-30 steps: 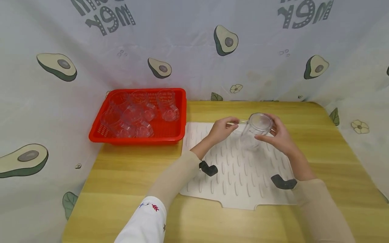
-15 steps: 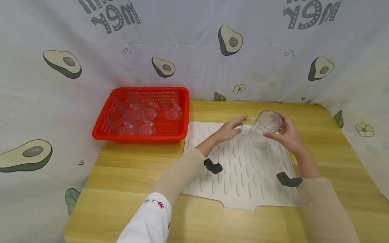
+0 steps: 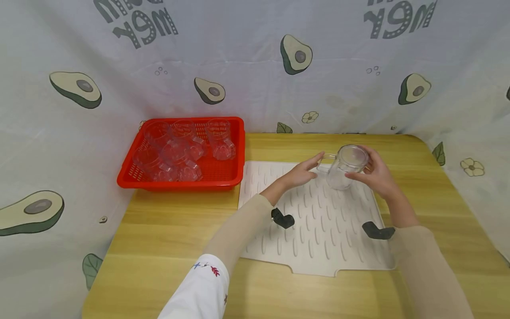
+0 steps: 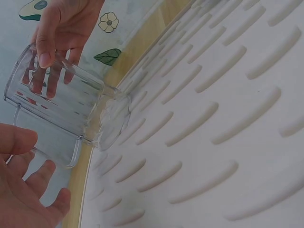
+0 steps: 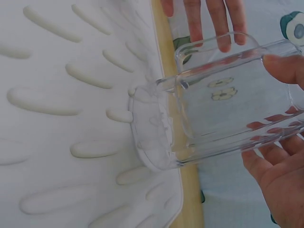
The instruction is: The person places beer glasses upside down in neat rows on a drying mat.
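Note:
A clear mug [image 3: 344,167] is upside down over the ribbed pale mat [image 3: 307,221], base up and slightly tilted. Its rim appears to meet the mat in the right wrist view. My right hand [image 3: 378,175] grips the mug near its base, thumb on one side and fingers [image 5: 280,152] on the other. Beside the mug's handle [image 4: 66,154] is my left hand [image 3: 300,173], fingers spread and fairly straight. Its fingertips lie close to the handle; whether they touch it I cannot tell.
A red basket [image 3: 179,185] holding several clear mugs [image 3: 175,150] stands on the wooden table [image 3: 179,230], left of the mat. Behind the table hangs a cloth [image 3: 255,79] printed with avocados.
A second ago my left fingers pinched the handle; now they are spread beside it. The mug has shifted a little to the right, with my right hand still gripping it.

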Action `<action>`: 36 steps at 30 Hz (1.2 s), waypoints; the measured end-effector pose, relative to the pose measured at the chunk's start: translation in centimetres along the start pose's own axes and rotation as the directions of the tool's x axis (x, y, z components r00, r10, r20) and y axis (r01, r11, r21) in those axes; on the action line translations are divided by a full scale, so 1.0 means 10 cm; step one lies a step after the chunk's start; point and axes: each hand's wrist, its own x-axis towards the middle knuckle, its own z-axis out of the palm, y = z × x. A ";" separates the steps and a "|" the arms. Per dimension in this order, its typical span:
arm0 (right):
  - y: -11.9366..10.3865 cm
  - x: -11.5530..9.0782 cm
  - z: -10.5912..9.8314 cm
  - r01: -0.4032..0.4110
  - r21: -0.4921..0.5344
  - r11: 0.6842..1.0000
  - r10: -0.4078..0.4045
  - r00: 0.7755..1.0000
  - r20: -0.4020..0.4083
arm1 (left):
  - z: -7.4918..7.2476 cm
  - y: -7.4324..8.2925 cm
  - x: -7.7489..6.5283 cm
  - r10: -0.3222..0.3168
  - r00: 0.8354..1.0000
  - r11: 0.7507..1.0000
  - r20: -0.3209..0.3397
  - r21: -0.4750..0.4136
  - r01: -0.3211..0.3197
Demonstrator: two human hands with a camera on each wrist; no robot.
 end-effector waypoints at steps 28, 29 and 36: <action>0.07 0.06 -0.01 -0.043 0.009 0.999 0.043 0.997 0.057 | 0.04 -0.05 0.04 -0.030 1.000 0.996 0.003 0.088 0.029; 0.07 0.07 -0.01 -0.046 0.008 0.999 0.045 0.997 0.058 | 0.04 -0.05 0.04 -0.032 0.999 0.996 0.002 0.088 0.032; 0.06 0.10 -0.01 -0.057 0.028 0.998 0.056 0.997 0.057 | 0.01 -0.05 0.00 -0.053 0.998 0.993 -0.026 0.101 0.055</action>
